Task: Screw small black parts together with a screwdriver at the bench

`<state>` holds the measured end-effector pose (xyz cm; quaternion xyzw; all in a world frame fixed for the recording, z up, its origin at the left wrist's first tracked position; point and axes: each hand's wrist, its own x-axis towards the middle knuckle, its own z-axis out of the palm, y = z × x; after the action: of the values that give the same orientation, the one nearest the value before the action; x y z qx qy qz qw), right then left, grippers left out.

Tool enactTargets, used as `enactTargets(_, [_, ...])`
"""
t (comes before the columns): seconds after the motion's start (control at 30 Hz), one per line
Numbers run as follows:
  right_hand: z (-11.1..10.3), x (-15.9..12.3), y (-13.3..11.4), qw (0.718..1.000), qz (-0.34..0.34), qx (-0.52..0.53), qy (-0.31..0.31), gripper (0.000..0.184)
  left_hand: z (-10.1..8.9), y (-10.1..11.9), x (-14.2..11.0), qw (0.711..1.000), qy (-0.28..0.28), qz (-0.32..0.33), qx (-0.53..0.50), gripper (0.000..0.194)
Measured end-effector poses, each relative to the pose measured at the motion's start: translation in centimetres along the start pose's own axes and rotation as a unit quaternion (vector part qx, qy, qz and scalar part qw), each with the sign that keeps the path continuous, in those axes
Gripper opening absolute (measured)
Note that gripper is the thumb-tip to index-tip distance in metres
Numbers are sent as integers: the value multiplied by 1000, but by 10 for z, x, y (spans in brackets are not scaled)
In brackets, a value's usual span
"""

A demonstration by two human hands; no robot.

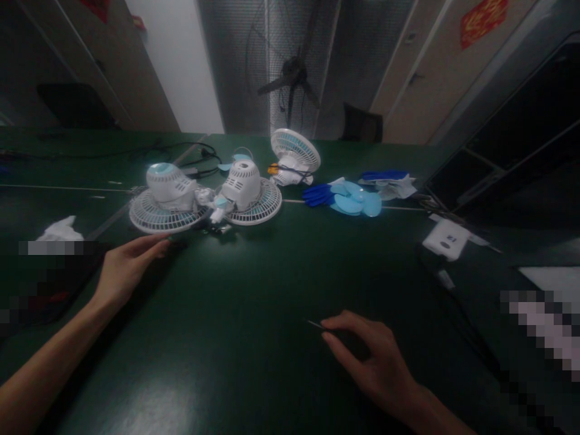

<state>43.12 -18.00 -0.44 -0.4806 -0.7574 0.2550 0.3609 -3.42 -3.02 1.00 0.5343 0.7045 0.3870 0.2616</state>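
My right hand [369, 353] is low over the green table [235, 362], its thumb and forefinger pinching a thin metal rod [314, 324] that points left. What kind of rod it is cannot be made out. My left hand [129, 266] reaches in from the left with its fingertips drawn together beside a small dark, greenish item, too small to name. Just beyond these fingertips lies a white fan [170, 193], grille down. Beside it rests a second white fan [244, 190], also grille down, with small white parts between the two.
Farther back is a third small fan [294, 154], tilted. Right of it are blue gloves [317, 194], light-blue fan blades [356, 199] and another glove [389, 181]. A white box [446, 238] and a cable lie right; crumpled paper [61, 229] lies left. A floor fan [293, 72] stands behind.
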Motion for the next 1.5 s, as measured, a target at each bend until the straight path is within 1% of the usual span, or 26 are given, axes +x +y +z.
enactTargets(0.17, [-1,0,0,1000,0,3,0,14,-3,-4,2,999,-1,21,33,64])
enactTargets(0.3, [-1,0,0,1000,-6,6,-5,17,-6,-9,5,998,-6,38,48,66])
enactTargets(0.4, [-1,0,1,1000,-1,3,-9,16,-6,-11,7,998,-9,41,38,66])
enactTargets(0.47, [0,-1,2,1000,0,0,-8,16,-6,-12,8,999,-15,41,10,65])
enactTargets(0.57, [0,0,1,1000,-4,1,-3,17,-5,-14,10,999,-21,30,-26,63])
enactTargets(0.7, [-1,0,1,1000,-1,3,-8,16,-6,-17,12,999,-23,-13,-33,61])
enactTargets(0.77, [-1,0,1,1000,-2,0,-3,16,-7,-17,11,999,-29,-23,-37,63])
enactTargets(0.87, [-1,1,-1,1000,-6,-1,11,16,-6,-17,11,999,-24,-13,-33,63])
enactTargets(1.07, [-1,2,-2,1000,-7,0,0,14,-5,-18,11,999,0,-14,-48,63])
enactTargets(1.3, [0,-1,3,1000,-1,-10,-3,14,-6,-21,11,998,-2,-16,-60,63])
enactTargets(1.5, [0,0,2,1000,-1,-11,-8,15,-7,-20,11,997,-3,-29,-66,66])
